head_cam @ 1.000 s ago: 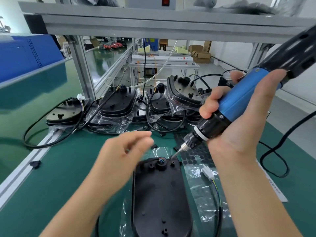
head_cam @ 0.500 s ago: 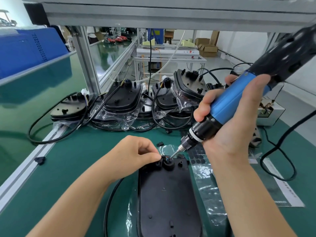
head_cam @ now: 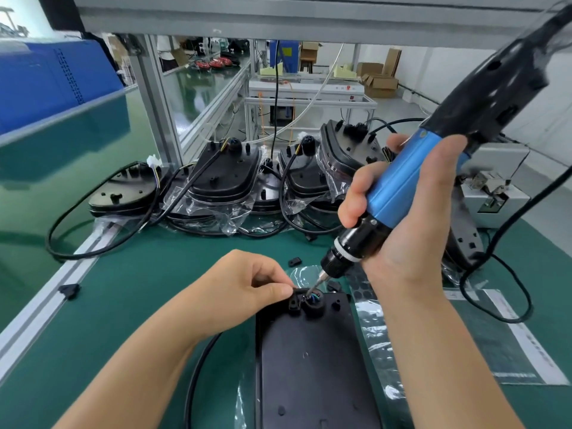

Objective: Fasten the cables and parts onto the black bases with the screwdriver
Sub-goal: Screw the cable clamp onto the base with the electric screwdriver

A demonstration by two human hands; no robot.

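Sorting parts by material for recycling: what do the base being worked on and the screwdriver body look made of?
The black base looks like moulded plastic, matte, with moulded bosses. The screwdriver in the right hand has a glossy blue sleeve, plastic or painted metal, and a bright tip, likely steel.

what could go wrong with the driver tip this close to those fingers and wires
The left hand pinches a small part right beside the screwdriver bit, so a slip could catch a fingertip. Thin coloured wires sit at the round boss where the bit meets the black base; they might get nicked. The right hand holds the driver tilted, so the bit may skid off.
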